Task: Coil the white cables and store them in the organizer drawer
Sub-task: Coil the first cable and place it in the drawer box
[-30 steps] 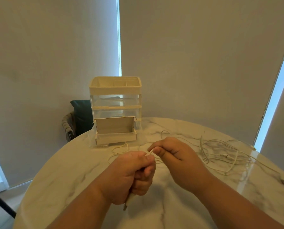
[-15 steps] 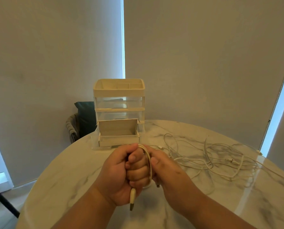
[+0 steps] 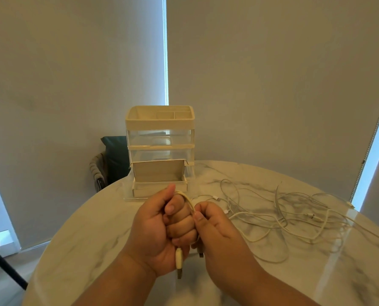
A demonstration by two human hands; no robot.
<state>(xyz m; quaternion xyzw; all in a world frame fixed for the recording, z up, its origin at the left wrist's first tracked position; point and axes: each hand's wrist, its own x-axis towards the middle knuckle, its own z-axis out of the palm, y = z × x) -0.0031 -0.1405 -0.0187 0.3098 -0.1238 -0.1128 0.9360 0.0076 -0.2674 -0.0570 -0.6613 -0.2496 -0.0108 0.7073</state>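
The left hand (image 3: 159, 230) is closed in a fist around a white USB cable (image 3: 189, 200); the right hand (image 3: 215, 230) pinches its loop, probably. Beyond them stands the organizer drawer (image 3: 159, 186), pulled open.

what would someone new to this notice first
Front and centre, the two hands meet: the left hand fisted around a white cable, the right hand pinching its loop. Right of them lies a loose tangle of cables; behind stands the organizer, bottom drawer open.

No text, label, brand, number or sign can be read on anything in the head view.
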